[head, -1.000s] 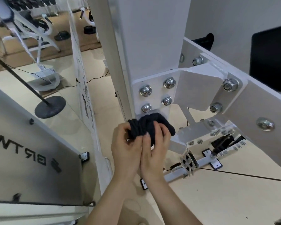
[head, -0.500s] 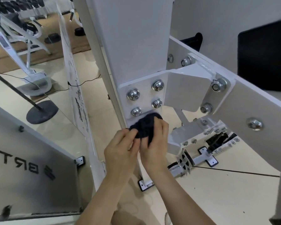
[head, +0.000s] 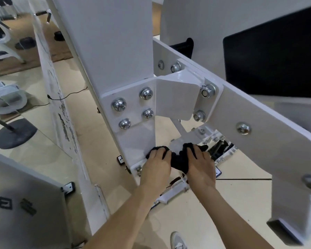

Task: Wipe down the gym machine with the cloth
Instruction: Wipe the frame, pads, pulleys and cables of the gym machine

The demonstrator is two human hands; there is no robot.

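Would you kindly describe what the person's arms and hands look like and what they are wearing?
Both forearms are bare to the frame's lower edge, with no sleeves in sight. The left hand and right hand wear no gloves, and no rings, watch or wristbands show.

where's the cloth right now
In the head view the black cloth is low in the middle, bunched under the left hand and right hand, against the foot of the white post, below the bolts.

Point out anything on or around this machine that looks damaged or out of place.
The white panel left of the upright post has dark, ragged patches down its edge, like chipped or flaking paint. A loose black cable trails across the floor behind it. The bolts on the bracket look intact.
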